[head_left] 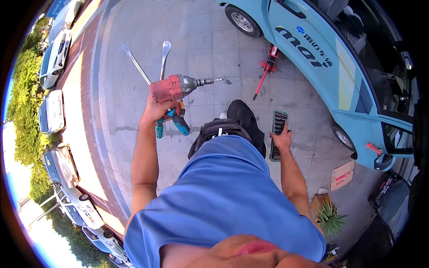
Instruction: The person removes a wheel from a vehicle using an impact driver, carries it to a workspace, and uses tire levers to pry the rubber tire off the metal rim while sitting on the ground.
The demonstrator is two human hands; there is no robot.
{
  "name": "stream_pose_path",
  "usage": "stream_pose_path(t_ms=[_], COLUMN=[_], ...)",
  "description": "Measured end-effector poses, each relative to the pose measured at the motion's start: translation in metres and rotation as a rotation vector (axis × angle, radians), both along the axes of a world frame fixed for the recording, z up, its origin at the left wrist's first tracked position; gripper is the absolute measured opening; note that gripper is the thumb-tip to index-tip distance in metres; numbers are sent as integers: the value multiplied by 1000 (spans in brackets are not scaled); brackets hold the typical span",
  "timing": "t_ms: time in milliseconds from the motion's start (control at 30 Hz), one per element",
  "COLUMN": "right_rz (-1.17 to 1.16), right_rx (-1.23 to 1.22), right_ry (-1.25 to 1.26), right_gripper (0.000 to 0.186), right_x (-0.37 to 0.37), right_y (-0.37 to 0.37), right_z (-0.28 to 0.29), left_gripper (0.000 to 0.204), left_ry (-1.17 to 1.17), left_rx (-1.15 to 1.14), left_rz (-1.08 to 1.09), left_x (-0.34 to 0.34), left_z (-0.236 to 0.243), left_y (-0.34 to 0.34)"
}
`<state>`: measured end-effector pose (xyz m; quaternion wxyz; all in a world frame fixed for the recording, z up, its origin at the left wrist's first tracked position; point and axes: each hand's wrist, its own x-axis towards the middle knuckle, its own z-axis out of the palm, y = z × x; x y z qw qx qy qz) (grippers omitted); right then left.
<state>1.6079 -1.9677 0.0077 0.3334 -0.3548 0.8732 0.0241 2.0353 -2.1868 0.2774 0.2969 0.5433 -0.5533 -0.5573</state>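
Observation:
My left hand (157, 108) is closed round a bundle of tools. In it is a red cordless impact wrench (172, 88), its dark nose and slim bit pointing right. Two metal pry bars (164, 56) with flattened ends stick out beyond the hand, and their teal grips (180, 124) cross below the wrench. On the right, my right hand (282, 137) lies across a green socket case (275, 153), thumb at its left edge and fingers at the other. Dark sockets (280, 119) show in the case's far part. My palm hides its middle.
A light blue car (328, 85) stands at the right. By its side is a red floor jack (271, 60) with a long handle. Flattened cardboard (342, 175) and a potted plant (330, 219) are near right. Parked cars (56, 109) line the far left.

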Motion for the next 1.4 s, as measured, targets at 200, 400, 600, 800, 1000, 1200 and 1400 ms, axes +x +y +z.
stream_pose_path(t_ms=[200, 400, 600, 800, 1000, 1200, 1400], right_rz=[-202, -369, -535, -721, -738, -691, -1255], right_rx=[112, 136, 179, 197, 175, -42, -897], right_ry=[-63, -102, -63, -43, 88, 363, -1019], right_gripper=[116, 116, 117, 115, 111, 96, 66], right_x=[83, 143, 158, 152, 128, 97, 172], right_y=[-118, -270, -407, -510, -548, -542, -569], right_z=[-48, -105, -203, -404, -638, -685, -578], left_gripper=[24, 31, 33, 43, 49, 43, 44], left_ry=[-169, -381, -317, -224, -424, -250, -122], left_rx=[127, 34, 99, 200, 625, 644, 800], left_rz=[-504, -1022, -1451, -1619, -1389, -1147, -1001], left_x=[-25, -57, -97, -113, -145, -176, -222], left_z=[-50, -141, -288, -503, -696, -837, -835], left_y=[-250, -427, -534, -592, -595, -544, -523])
